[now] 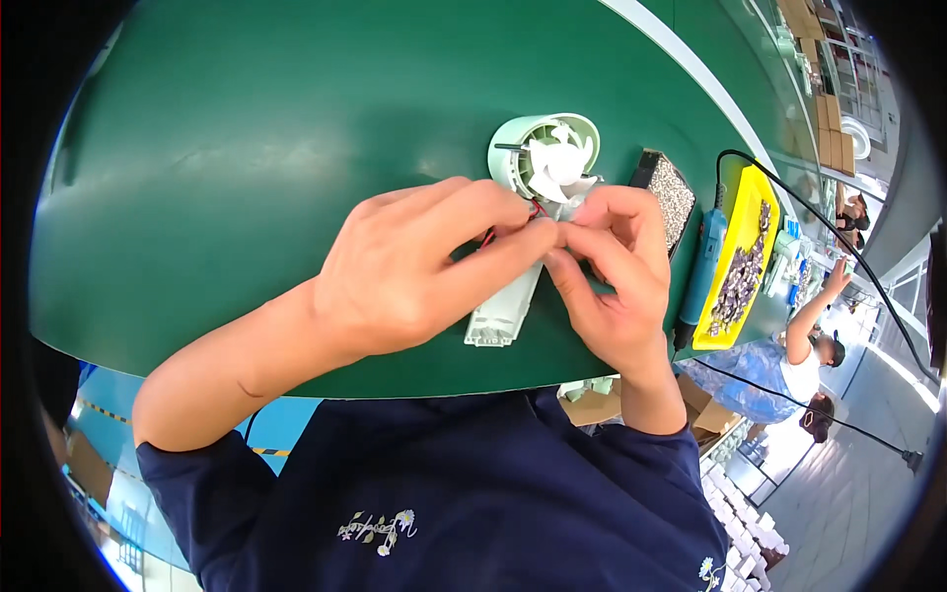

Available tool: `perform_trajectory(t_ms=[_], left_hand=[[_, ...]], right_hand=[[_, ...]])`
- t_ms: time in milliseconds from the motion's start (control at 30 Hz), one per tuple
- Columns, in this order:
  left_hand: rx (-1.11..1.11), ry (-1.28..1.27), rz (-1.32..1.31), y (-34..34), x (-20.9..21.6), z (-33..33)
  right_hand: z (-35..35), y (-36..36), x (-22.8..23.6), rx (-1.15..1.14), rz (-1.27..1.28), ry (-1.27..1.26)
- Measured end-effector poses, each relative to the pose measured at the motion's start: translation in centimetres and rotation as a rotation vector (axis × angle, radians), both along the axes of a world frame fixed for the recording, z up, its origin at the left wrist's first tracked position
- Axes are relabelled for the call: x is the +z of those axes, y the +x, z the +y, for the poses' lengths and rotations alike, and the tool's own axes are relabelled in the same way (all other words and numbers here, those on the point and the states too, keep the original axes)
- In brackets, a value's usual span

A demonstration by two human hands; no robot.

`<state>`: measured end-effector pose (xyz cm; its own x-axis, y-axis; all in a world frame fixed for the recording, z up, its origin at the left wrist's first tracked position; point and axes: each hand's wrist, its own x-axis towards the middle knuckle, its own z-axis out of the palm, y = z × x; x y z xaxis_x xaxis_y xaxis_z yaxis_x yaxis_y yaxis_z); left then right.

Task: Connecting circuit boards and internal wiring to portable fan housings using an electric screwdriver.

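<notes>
On the green table [247, 148], left hand [414, 271] and right hand [612, 286] pinch thin wires [534, 209] beside the fan [533, 197]. Light, fragile plastic; grip the handle, not the blades.

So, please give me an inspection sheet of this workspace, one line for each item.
Surface: green table, mostly bare.
Job's things: pale green handheld fan with white blades, lying flat; red wires at its neck.
Clutter: yellow tray of small parts, blue electric screwdriver, dark tray of screws.
Hands: left hand and right hand pinch together at the wires.
Cables: black cable along the table's right.
Surroundings: another person, stacked boxes.
</notes>
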<state>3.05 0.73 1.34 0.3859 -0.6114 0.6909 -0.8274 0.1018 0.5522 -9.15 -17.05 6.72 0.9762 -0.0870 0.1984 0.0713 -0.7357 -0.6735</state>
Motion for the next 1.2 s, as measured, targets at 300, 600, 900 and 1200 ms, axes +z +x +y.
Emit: perform_trajectory(t_ms=[300, 600, 900, 1200], left_hand=[[-0.075, 0.07, 0.068, 0.4, 0.2, 0.2], [-0.141, 0.151, 0.371, -0.1, 0.6, 0.2], [-0.127, 0.194, 0.479, -0.1, 0.0, 0.1], [-0.12, 0.172, 0.501, -0.3, -0.5, 0.1]], right_hand=[[-0.4, -0.1, -0.4, 0.052, -0.049, -0.049], [-1.3, 0.4, -1.2, 0.084, -0.176, -0.046], [-0.5, 3.5, 3.9, 0.288, 0.144, -0.472], [1.1, 5.5, 5.7, 0.429, 0.272, -0.742]])
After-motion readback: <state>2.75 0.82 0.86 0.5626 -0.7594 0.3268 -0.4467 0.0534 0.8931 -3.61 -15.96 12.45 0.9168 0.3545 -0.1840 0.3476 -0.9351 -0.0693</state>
